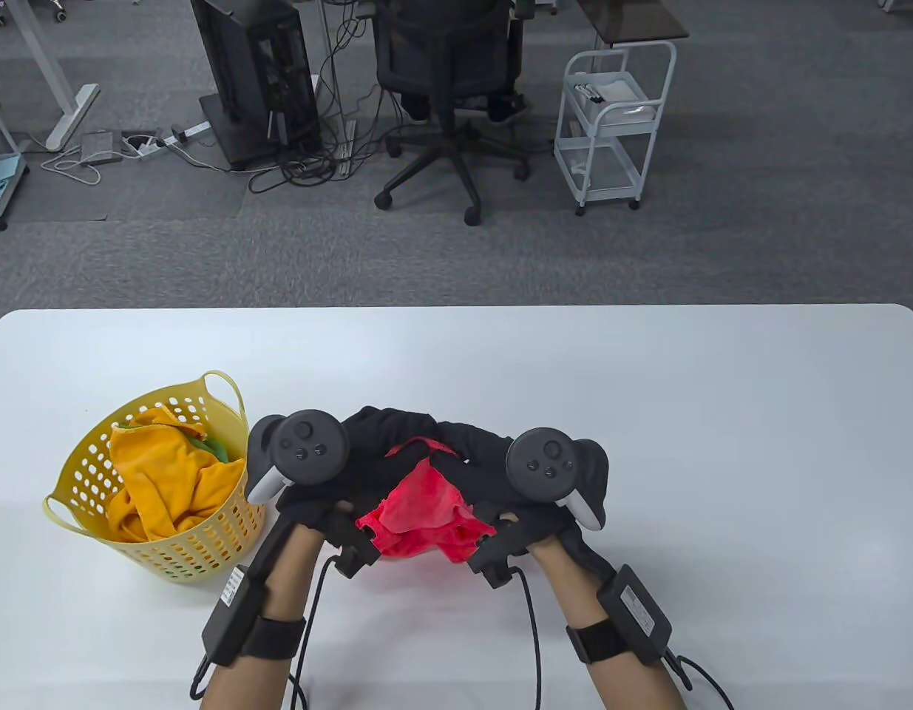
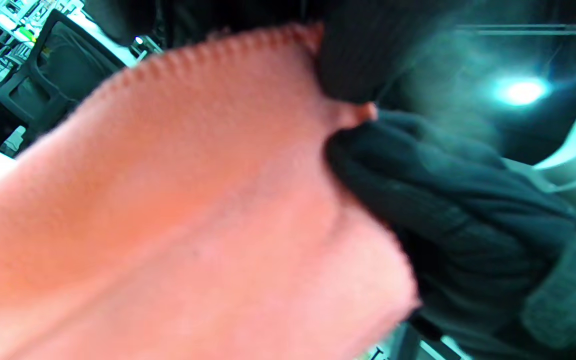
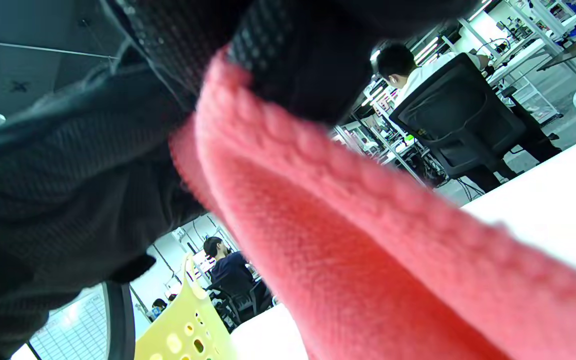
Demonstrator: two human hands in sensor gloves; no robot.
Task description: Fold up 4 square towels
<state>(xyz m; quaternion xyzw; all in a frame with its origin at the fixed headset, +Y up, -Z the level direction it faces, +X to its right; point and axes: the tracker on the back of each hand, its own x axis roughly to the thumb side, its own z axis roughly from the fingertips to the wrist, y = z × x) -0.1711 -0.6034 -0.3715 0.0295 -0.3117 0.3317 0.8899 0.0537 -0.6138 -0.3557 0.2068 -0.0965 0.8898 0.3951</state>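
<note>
A soft red square towel [image 1: 425,510] hangs bunched up between two hands, near the front edge of the white surface [image 1: 648,414] and a bit left of its middle. The left hand [image 1: 330,473] in its black glove holds the towel's left side, and its grip is closed on the cloth. In the left wrist view the towel [image 2: 183,210] fills most of the picture, and black gloved fingers [image 2: 348,60] pinch its stitched top edge at a corner. The right hand [image 1: 530,481], also in a black glove, holds the towel's right side with its grip closed on the cloth too. In the right wrist view the towel's thick hem [image 3: 348,200] runs out from under dark gloved fingers [image 3: 298,65] that squeeze it. The two hands are close together, with their fingertips almost meeting over the towel. A round grey tracker sits on the back of each hand. Just beside the left hand, near the front left corner of the surface, stands a yellow plastic basket with holes [image 1: 94,473]. In it lies a crumpled orange towel [image 1: 168,481] with a bit of green cloth [image 1: 216,447] peeking out next to it. Behind the far edge of the surface, on the grey floor, are a black office chair [image 1: 449,81] and a small white cart on wheels [image 1: 611,126].
</note>
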